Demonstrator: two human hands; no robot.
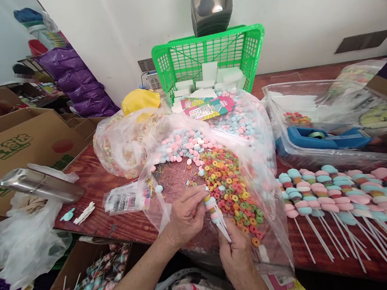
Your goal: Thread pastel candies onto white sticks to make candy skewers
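My left hand (185, 214) is closed in a pinch at the top of a white stick (223, 228) that carries a few pink, white and blue candy pieces (211, 204). My right hand (234, 252) grips the lower end of that stick. Both hands hover over an open clear plastic bag (272, 206) spread on the wooden table (113, 214). Inside the bag lie several colourful ring candies (233, 189) and a heap of pastel pink and blue candies (186, 144).
Finished candy skewers (338, 194) lie in a row at the right. A clear bin (335, 153) holds a blue tape dispenser (326, 137). A green basket (208, 56) stands at the back. Cardboard boxes (17, 147), a metal flask (41, 185) and a yellow object (140, 100) sit left.
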